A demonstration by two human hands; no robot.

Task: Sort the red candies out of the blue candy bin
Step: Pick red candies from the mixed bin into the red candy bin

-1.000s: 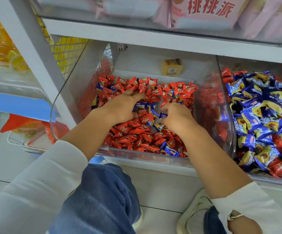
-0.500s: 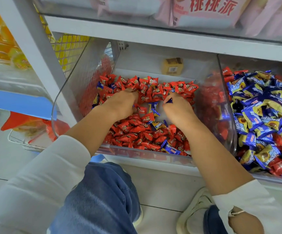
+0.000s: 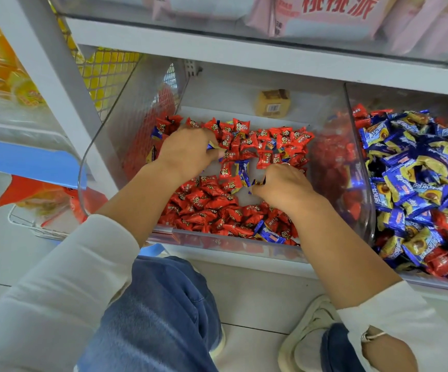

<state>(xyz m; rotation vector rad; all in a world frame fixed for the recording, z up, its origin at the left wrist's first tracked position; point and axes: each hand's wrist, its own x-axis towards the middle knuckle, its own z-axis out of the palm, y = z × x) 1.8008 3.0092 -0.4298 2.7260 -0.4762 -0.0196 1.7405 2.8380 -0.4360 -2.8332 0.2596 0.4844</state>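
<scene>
Nearest the camera, a denim-clad knee and a white shoe sit before the shelf front. Both forearms reach over the front lip of the clear bin, which holds mostly red candies with a few blue ones mixed in.

The right hand lies knuckles-up over a bare patch of bin floor, fingers curled, pinching a blue candy at the fingertips. Another blue candy lies just beyond it.

The left hand sits farther back, fingers curled down into the pile, with a blue wrapper pinched at its fingertips.

The clear divider wall stands close to the right wrist. Beyond it, the neighbouring bin holds blue candies with several red ones among them.

A tan box lies at the rear.
</scene>
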